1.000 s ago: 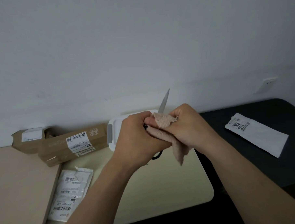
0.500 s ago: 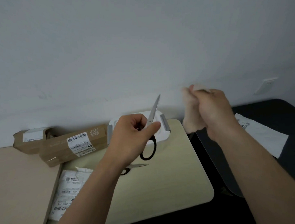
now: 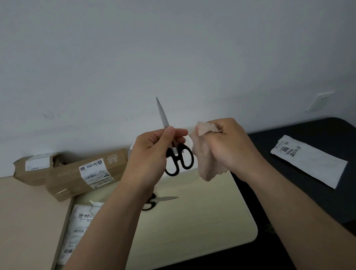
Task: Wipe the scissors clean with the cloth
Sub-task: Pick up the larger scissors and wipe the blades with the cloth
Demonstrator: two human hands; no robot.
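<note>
You're pinching the black-handled steel scissors blade-up in your left hand; right hand, fisted on the crumpled beige cloth, is hovering beside the handles. Wrap the blade, wipe tipward.

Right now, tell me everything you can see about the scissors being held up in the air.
The scissors have slim grey metal blades, closed together and pointing up with the tip tilted slightly left against the wall. Two black loop handles hang below. The left hand pinches them where blades meet handles, thumb in front. The cloth, bunched in the right hand, sits just right of them; whether it touches the handles cannot be told. No dirt can be made out on the blades.
</note>
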